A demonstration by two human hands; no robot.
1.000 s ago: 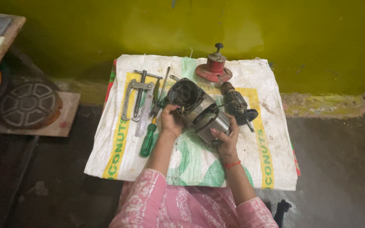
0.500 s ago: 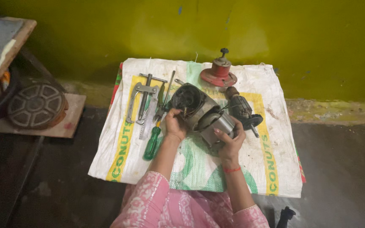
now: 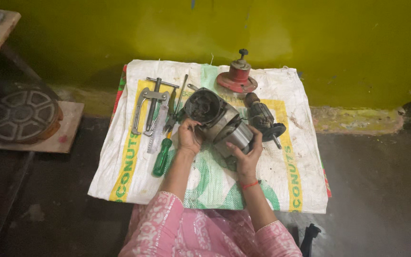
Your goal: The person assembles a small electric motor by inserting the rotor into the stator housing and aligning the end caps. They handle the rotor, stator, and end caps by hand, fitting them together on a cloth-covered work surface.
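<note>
The motor housing is lying on its side in the middle of the woven sack, dark open end facing up toward the wall. The left hand is pressing at that open end's lower rim, fingers curled against the metal. The right hand is cupping the shiny cylindrical end from below, its grip wrapped around the housing. Just right of it, the armature is lying touching the sack, well clear of the fingers. Behind, a red base part is standing near the yellow wall. To the left, a gear puller and a green-handled screwdriver are resting side by side. Further left, a round metal wheel is sitting on a wooden board.
</note>
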